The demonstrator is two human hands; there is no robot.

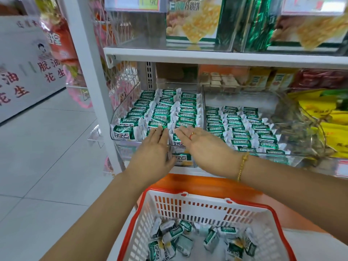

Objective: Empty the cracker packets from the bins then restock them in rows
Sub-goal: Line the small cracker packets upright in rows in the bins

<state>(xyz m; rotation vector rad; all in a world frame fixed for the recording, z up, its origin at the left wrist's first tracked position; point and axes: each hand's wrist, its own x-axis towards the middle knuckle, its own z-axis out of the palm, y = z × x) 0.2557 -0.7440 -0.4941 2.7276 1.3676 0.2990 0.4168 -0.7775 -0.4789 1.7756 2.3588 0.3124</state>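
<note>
Green-and-white cracker packets [165,110] stand in three neat rows in the left clear bin [120,110]. More packets [243,127] lie in three rows in the right clear bin [271,102]. My left hand [153,149] and my right hand [205,144] reach side by side to the front of the left bin, fingers straight, fingertips touching the front packets of the middle and right rows. Neither hand holds a packet. Several loose packets [197,240] lie in the white and orange basket [190,204] below my arms.
A white shelf board [207,55] with clear boxes of cracker cartons runs above the bins. Yellow bags [329,119] fill the shelf at the right. A white upright post [90,72] stands at the left, with tiled floor beyond it.
</note>
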